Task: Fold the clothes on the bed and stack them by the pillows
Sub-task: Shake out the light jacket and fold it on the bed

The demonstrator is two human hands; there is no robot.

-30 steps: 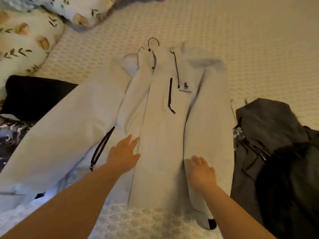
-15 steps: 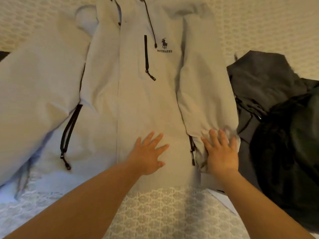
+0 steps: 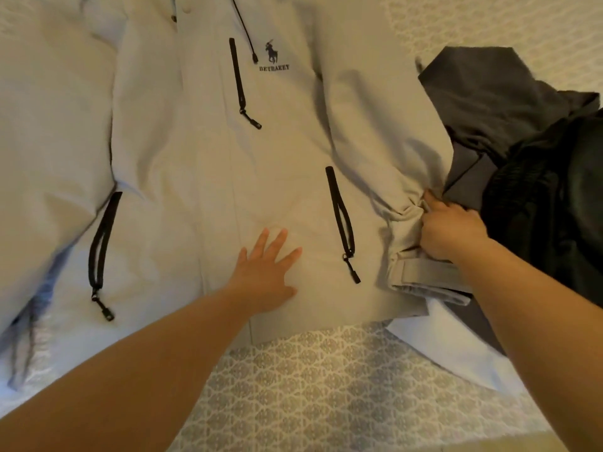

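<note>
A light grey jacket point(image 3: 202, 151) with black zips and a small horse logo lies face up across the bed, filling most of the view. My left hand point(image 3: 266, 272) presses flat on its lower front with the fingers spread. My right hand point(image 3: 448, 228) grips the bunched fabric of the jacket's right sleeve near the cuff, at the jacket's right edge. The cuff with its strap lies just below that hand. The jacket's other sleeve spreads out to the left. The pillows are out of view.
A heap of dark grey and black clothes point(image 3: 522, 141) lies right beside the jacket, touching my right hand. The patterned bedspread point(image 3: 326, 393) shows between my forearms and at the upper right.
The view has dropped closer to the jacket. My left hand slid right onto the lower front. My right hand moved right and closed round the sleeve near the cuff, pulling it outward off the front.
</note>
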